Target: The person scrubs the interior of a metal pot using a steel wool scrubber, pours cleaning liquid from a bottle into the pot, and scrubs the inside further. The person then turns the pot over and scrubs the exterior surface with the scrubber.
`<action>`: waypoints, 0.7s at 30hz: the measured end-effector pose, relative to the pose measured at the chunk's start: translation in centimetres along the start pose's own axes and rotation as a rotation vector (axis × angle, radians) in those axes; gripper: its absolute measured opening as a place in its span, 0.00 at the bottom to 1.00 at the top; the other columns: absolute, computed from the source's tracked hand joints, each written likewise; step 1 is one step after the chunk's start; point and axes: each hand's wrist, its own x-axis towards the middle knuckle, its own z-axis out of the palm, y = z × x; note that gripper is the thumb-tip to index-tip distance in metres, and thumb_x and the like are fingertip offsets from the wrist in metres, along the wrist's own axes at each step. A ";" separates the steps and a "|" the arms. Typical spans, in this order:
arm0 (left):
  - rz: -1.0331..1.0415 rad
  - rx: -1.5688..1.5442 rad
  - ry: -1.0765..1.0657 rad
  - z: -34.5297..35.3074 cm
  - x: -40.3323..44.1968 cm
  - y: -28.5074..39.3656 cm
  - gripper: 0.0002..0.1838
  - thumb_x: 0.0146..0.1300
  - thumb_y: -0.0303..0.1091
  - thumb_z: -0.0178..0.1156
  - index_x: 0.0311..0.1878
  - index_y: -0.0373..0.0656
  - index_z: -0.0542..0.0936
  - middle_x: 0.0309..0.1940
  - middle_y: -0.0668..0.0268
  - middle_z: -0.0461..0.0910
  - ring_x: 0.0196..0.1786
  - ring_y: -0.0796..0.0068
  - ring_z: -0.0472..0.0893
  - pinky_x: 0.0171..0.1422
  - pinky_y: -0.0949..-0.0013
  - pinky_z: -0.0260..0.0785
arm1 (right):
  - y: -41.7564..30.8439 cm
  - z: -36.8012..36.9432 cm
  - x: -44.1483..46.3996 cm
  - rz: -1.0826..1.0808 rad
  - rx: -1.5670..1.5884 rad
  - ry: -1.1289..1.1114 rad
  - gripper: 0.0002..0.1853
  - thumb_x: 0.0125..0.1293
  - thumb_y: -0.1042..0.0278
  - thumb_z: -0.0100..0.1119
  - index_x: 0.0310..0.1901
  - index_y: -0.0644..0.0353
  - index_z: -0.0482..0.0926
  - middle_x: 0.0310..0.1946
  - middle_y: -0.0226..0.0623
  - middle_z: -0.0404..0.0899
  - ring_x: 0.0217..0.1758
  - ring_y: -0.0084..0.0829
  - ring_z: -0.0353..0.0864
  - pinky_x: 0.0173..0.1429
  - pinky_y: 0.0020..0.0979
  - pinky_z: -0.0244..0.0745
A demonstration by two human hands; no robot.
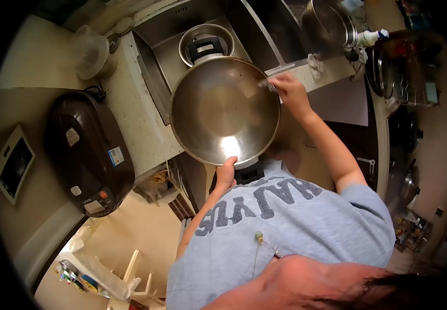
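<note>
A wide steel wok (pixel 218 111) with two black handles is tilted over the counter edge and the sink, its inside facing up. My left hand (pixel 227 174) grips the rim at the near side, thumb over the edge, beside the near handle. At the upper right rim, my right hand (pixel 289 93) is closed on a small silvery scrubber (pixel 267 85), blurred, against the inner wall. The far handle lies over a round steel bowl (pixel 224 32) in the sink.
The steel sink (pixel 164 39) lies beyond the wok. On the left are a dark brown appliance (pixel 86 150) and clear plastic containers (pixel 90 54). A large steel pot (pixel 329 26), a white bottle (pixel 370 37) and a crumpled cloth (pixel 315 67) stand at the right.
</note>
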 end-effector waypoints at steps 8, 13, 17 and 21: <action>-0.075 0.012 -0.062 0.0 -0.4 0.7 0.18 0.50 0.27 0.59 0.46 0.32 0.75 0.42 0.61 0.77 0.44 0.68 0.76 0.49 0.66 0.69 | -1.9 2.6 8.8 -0.152 -0.044 -0.065 0.15 0.51 0.81 0.58 0.37 0.49 0.85 0.36 0.31 0.79 0.39 0.36 0.79 0.43 0.33 0.75; 0.029 -0.012 -0.020 0.3 -0.5 0.4 0.18 0.50 0.27 0.58 0.46 0.32 0.75 0.41 0.61 0.77 0.43 0.67 0.76 0.49 0.66 0.68 | 0.2 0.3 4.2 -0.112 0.029 -0.084 0.14 0.53 0.80 0.57 0.36 0.48 0.85 0.37 0.30 0.78 0.38 0.35 0.78 0.42 0.33 0.76; 0.029 0.021 -0.101 -0.3 -0.9 0.3 0.16 0.49 0.25 0.58 0.44 0.33 0.75 0.39 0.63 0.77 0.41 0.68 0.76 0.48 0.68 0.67 | -1.5 1.3 7.8 -0.241 -0.185 -0.122 0.13 0.51 0.79 0.57 0.37 0.50 0.84 0.37 0.30 0.79 0.39 0.36 0.77 0.44 0.34 0.75; 0.044 -0.003 -0.050 0.3 -1.1 0.2 0.16 0.49 0.25 0.58 0.43 0.33 0.75 0.38 0.63 0.77 0.41 0.69 0.76 0.47 0.68 0.67 | -1.7 2.7 9.9 -0.273 -0.054 -0.172 0.14 0.53 0.79 0.56 0.38 0.50 0.84 0.37 0.30 0.79 0.40 0.37 0.77 0.45 0.34 0.74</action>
